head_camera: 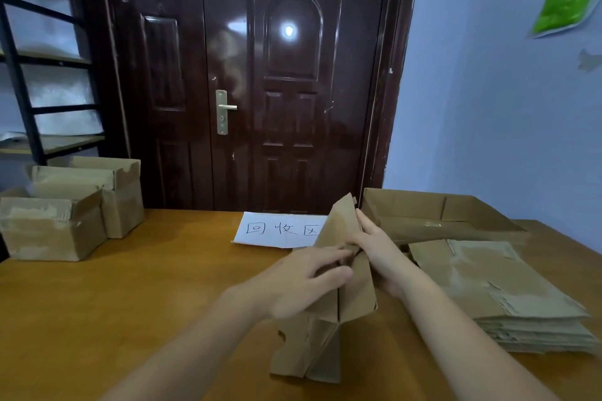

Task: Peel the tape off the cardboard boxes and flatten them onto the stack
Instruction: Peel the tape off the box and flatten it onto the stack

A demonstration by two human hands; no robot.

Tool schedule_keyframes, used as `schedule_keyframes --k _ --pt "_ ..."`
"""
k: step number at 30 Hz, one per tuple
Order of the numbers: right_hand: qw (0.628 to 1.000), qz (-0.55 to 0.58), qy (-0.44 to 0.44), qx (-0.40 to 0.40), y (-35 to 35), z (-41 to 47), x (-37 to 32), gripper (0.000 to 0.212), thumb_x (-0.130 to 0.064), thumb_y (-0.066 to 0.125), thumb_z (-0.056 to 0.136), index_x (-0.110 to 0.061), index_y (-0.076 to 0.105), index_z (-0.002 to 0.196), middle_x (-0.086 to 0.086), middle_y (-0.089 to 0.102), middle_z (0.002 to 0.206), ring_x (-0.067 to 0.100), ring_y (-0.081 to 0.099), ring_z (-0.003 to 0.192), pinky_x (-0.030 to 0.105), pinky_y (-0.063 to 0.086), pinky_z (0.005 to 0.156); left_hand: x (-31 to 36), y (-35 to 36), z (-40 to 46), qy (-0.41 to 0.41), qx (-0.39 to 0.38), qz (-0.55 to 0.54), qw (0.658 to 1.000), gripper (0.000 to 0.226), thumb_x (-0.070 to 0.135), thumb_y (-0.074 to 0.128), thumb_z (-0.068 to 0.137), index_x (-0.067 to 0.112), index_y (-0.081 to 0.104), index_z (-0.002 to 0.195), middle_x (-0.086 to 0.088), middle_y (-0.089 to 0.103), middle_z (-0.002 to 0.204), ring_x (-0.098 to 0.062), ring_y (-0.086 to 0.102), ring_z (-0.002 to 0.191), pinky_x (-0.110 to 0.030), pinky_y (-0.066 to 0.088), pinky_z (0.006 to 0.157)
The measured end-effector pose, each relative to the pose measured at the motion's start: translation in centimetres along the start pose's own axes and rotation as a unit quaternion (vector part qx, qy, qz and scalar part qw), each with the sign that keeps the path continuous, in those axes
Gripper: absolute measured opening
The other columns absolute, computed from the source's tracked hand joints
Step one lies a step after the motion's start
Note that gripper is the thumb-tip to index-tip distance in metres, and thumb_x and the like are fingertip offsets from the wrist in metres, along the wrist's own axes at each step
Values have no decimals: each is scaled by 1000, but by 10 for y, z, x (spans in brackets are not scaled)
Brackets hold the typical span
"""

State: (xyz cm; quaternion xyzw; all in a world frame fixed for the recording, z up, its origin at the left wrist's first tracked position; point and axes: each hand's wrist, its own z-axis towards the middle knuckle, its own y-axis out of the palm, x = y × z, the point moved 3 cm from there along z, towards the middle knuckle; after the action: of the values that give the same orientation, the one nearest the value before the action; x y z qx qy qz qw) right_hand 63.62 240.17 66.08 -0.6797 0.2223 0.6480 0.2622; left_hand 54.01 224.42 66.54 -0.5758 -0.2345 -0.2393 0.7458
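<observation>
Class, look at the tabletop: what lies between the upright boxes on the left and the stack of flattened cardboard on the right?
In the head view: the paper sign and the half-collapsed box held by both hands.

A white paper (pixel 277 229) lies on the table (pixel 130 286). It has three big hand-written signs on it: 回收区. No other words can be read.

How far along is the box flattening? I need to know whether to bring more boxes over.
Done: a stack of flattened boxes lies on the table's right side. In hand: the left hand and right hand are collapsing one box, half folded, at the centre. Left: three assembled boxes wait at far left, and an opened box lies behind the stack.
</observation>
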Motion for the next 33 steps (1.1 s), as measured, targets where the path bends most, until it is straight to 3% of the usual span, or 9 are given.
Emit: schedule_keyframes --k 6,9,13,18,22,25,28,31,33 --pt "997 -39 -69 -9 -4 -7 -8 68 -16 59 96 -52 37 150 -13 42 153 12 52 129 33 53 99 -21 -4 -1 -38 120 -199 972 67 82 33 93 45 53 145 32 46 151 15 34 140 -21 28 115" --pt "996 -36 -77 -25 -4 -12 -13 55 -15 56 95 -53 57 135 -13 48 149 14 53 131 41 49 108 -41 -8 1 -89 205 -247 943 41 68 46 99 48 56 133 28 44 151 8 32 145 -23 26 119" --pt "994 -3 -108 -32 -11 -20 -27 53 -10 54 95 -48 64 130 -20 66 129 10 68 112 27 58 87 -72 -11 -3 -169 259 -153 939 52 47 57 103 33 46 152 13 20 166 -1 15 152 -29 17 122" --pt "988 -14 -149 -26 -21 -19 -30 56 -2 45 96 -39 62 134 -27 69 119 -8 68 97 7 51 69 -85 -9 -13 -191 271 -349 876 89 74 74 77 53 33 153 17 37 157 -9 47 138 -37 40 116" --pt "986 -90 -136 -35 -20 -7 -30 58 -2 52 93 -39 46 136 -21 44 143 -28 50 99 -2 39 76 -86 -13 -15 -184 239 -459 835 98 58 96 60 59 44 143 9 59 136 -19 72 110 -39 63 86" --pt "992 -73 -102 -22 -29 -2 -20 52 -5 49 100 -44 53 134 -25 55 136 -27 56 94 -1 43 74 -88 -23 -16 -186 275 -402 853 101 43 101 57 42 52 145 8 60 133 -16 71 108 -28 62 79" --pt "996 28 -58 -66 -27 -11 -3 41 -36 67 92 -42 63 133 -18 67 129 -1 66 111 25 55 87 -95 -31 -18 -196 308 -285 886 100 33 101 59 29 54 146 17 59 122 -1 63 103 -9 52 69" --pt "995 -26 -24 -89 -25 -6 10 88 -67 87 58 -42 58 137 -6 54 149 15 53 134 45 40 114 -103 -35 -17 -219 314 -163 909 107 36 101 58 23 49 151 17 51 121 1 55 104 -14 45 84" --pt "985 -149 -33 -84 -18 -2 16 111 -70 89 52 -44 42 149 -19 16 161 9 27 144 36 35 116 -108 -31 -17 -241 298 -108 917 110 41 100 60 22 46 153 12 44 126 -7 50 111 -23 42 95"
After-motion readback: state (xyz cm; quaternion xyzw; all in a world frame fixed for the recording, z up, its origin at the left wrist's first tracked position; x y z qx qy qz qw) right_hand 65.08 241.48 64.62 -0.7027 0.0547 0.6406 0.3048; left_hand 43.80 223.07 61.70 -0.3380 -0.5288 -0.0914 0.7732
